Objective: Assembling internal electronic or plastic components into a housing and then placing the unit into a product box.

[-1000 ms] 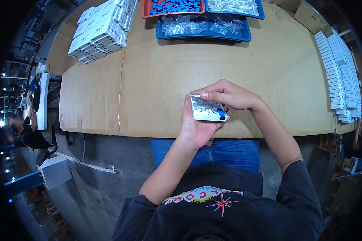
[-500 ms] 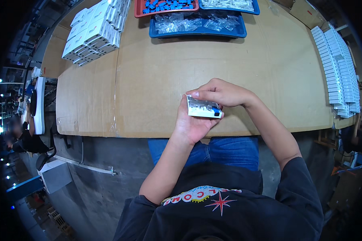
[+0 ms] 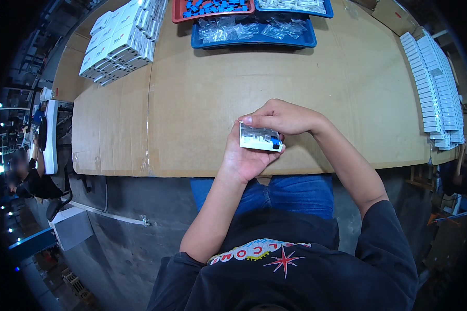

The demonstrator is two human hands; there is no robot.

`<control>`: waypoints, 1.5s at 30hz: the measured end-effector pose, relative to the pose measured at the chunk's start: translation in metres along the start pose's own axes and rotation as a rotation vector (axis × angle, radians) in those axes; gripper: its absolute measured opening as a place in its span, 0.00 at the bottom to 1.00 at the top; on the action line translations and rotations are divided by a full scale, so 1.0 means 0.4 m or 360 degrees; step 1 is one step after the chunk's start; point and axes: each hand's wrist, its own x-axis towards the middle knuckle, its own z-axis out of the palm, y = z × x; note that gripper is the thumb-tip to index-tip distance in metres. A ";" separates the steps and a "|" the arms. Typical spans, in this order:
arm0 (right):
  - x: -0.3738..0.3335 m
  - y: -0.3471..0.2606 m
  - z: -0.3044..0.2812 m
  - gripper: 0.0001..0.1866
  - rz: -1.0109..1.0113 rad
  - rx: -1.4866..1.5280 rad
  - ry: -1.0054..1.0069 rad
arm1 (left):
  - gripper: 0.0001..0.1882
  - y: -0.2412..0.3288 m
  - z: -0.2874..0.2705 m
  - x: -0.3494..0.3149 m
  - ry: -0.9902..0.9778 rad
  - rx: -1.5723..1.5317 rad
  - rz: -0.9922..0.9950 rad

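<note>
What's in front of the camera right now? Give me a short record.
Left hand: holds small white box from below
Right hand: thumb at the box's far edge
In box: blue piece near right corner; rest unclear
Trays: red tray, blue pieces; blue tray, white pieces; nearer blue tray, clear plastic
Stacks: white boxes, left stack and right stack

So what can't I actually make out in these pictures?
Head view: underside of the small white box, hidden by the left hand.
Head view: the box's far right corner, covered by the right hand.
Head view: far ends of the red tray and rear blue tray, cut off by the top edge.
Head view: whether the co-worker at left holds anything; too small and dim.
</note>
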 end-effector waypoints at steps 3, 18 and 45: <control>0.001 0.004 0.005 0.32 -0.0016 0.0022 0.0037 | 0.28 0.006 -0.001 0.001 -0.0033 0.0005 -0.0028; -0.014 -0.012 0.033 0.28 -0.0080 -0.0032 0.0091 | 0.33 0.009 0.004 -0.009 0.0028 0.0026 0.0013; -0.129 0.044 0.129 0.40 -0.0735 -0.0340 0.0441 | 0.38 -0.079 0.119 -0.065 0.0411 0.0786 0.0488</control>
